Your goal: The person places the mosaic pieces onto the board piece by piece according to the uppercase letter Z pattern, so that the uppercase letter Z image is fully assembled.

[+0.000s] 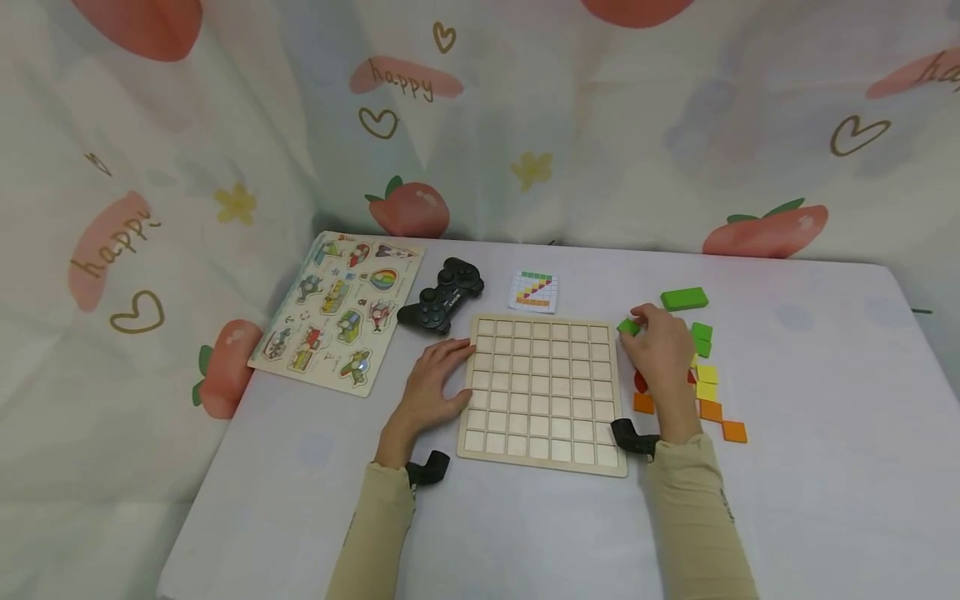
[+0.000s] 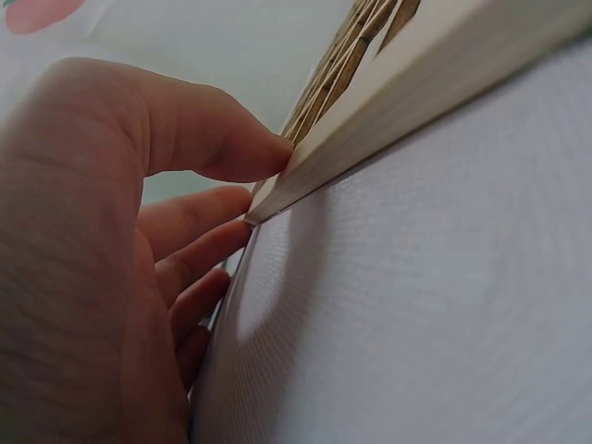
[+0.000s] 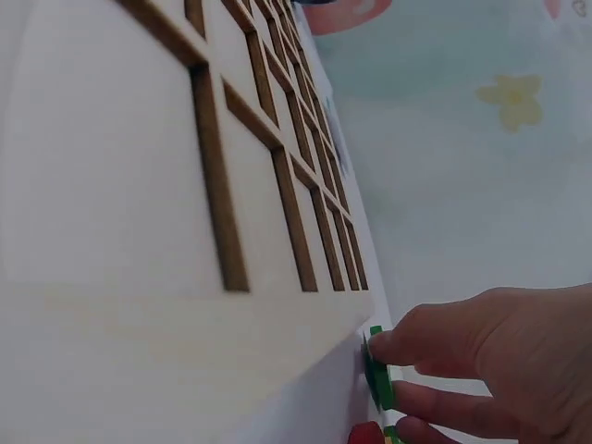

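On a white table [image 1: 817, 467], a picture puzzle [image 1: 322, 312] lies at far left, a black controller [image 1: 441, 298] beside it. The left hand [image 1: 431, 390] holds nothing; its fingers are loosely spread, fingertips and thumb touching the left edge of a wooden grid [image 1: 542, 393]. A patterned card [image 1: 534, 292] lies behind the grid. Just beyond the grid's upper right edge, the right hand [image 1: 663, 346] pinches a green tile [image 1: 628, 327] between thumb and finger. Orange tiles [image 1: 735, 432], yellow tiles [image 1: 707, 390] and a green block [image 1: 684, 298] lie around that hand.
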A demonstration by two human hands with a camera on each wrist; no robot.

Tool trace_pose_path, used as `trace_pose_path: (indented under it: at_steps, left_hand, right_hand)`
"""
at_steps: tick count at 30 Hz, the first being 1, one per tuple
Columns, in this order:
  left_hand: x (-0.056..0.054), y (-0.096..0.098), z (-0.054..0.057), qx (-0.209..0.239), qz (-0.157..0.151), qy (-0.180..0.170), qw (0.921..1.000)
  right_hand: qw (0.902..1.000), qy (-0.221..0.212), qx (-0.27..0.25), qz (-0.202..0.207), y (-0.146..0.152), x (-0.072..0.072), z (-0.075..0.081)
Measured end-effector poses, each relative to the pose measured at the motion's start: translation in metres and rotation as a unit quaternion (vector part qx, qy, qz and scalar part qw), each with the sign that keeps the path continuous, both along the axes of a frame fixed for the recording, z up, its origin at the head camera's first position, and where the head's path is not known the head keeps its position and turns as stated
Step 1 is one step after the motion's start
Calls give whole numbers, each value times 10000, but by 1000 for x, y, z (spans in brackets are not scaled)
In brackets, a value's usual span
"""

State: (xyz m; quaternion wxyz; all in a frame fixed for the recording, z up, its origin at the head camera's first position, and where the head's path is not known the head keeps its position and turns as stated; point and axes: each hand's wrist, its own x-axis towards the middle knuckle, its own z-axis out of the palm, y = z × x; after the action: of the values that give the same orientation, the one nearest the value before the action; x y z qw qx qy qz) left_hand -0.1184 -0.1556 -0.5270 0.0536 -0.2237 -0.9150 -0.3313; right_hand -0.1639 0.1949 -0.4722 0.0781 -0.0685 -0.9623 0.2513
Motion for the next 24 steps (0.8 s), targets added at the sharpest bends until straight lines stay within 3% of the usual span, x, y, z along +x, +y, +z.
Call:
trace_pose_path:
  at_steps: [5,10,14,19,24]
  left_hand:
    - [2,0,0,-34,53,-64,10000]
    - [3,1,0,36,59,6,10000]
    - [2,1,-1,-29,53,-7,10000]
    - [1,0,0,-49,-2,7,10000]
    - [0,0,2,-22,-32,-6,10000]
  right_hand:
    - [9982,266,-449,278,-15,0,4]
    - [9882,264,-1026,1107,-50,-7,15]
    - [9749,180,-1190,1873,-85,-12,21]
    - [9603,66,-914,2636,-121,-16,15]
    - [9603,-44,-595,2725,-137,-20,7]
